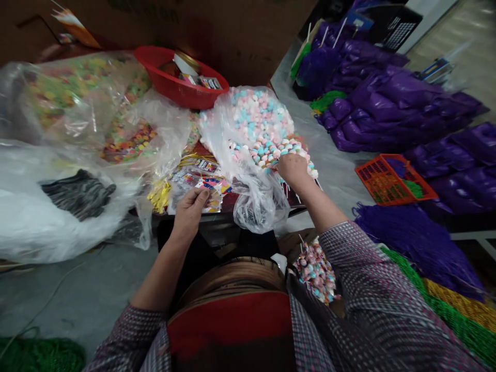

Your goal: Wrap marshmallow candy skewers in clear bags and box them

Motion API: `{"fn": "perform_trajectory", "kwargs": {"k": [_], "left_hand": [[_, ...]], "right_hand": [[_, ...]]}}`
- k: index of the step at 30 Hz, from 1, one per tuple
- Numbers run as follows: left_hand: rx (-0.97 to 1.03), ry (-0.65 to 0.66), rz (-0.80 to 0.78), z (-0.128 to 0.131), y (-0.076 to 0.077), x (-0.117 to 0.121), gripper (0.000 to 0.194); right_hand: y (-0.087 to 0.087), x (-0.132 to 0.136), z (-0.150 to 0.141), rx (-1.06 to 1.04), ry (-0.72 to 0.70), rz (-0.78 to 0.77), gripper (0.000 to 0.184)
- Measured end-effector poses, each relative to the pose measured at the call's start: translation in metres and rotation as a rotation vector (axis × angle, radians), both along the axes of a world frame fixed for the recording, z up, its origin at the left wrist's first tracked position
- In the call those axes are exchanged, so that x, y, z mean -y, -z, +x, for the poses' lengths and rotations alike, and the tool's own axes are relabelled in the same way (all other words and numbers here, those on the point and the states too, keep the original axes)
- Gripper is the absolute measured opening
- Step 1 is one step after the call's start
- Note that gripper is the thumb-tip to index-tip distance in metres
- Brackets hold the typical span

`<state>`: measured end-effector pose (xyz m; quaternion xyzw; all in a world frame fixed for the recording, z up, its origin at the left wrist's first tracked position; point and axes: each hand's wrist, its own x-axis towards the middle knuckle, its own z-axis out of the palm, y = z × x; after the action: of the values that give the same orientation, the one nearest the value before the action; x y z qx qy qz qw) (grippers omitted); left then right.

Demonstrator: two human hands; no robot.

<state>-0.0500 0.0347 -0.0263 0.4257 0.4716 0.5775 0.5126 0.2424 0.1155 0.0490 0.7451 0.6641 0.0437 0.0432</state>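
Note:
My left hand [192, 203] is closed in a pinch at the front edge of the table, on a small clear printed bag [213, 199] from the stack beneath it. Beside that stack lies a bundle of gold twist ties [159, 196]. My right hand [293, 168] is closed over a pile of pink, white and blue candies [267, 152], some of them on white sticks; what its fingers hold is hidden. A big clear bag of the same candies [259, 116] lies behind, its crumpled plastic mouth [259, 206] hanging over the table edge between my hands.
A red basin [182, 93] with small boxes stands at the back. Clear bags of colourful candies [85, 98] fill the left. Wrapped candies [315, 271] sit in a container below, right of my lap. An orange basket [395, 178] and purple packages [387, 111] lie to the right.

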Motion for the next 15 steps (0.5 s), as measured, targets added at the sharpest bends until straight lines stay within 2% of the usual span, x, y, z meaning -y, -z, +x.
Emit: {"fn": "perform_trajectory", "kwargs": {"k": [4, 9, 12, 15], "left_hand": [[0.109, -0.034, -0.016, 0.001, 0.000, -0.003, 0.043], [0.176, -0.068, -0.032, 0.001, -0.004, -0.007, 0.052], [0.221, -0.050, -0.005, -0.001, -0.007, -0.008, 0.052], [0.252, -0.024, 0.019, -0.001, -0.009, -0.009, 0.049]], "right_hand": [[-0.006, 0.004, 0.001, 0.011, 0.095, -0.016, 0.038], [-0.013, 0.023, 0.006, -0.094, 0.144, 0.089, 0.038], [-0.010, 0.043, 0.009, -0.307, 0.064, 0.219, 0.031], [0.000, 0.065, 0.011, -0.625, -0.096, 0.327, 0.023]]}}
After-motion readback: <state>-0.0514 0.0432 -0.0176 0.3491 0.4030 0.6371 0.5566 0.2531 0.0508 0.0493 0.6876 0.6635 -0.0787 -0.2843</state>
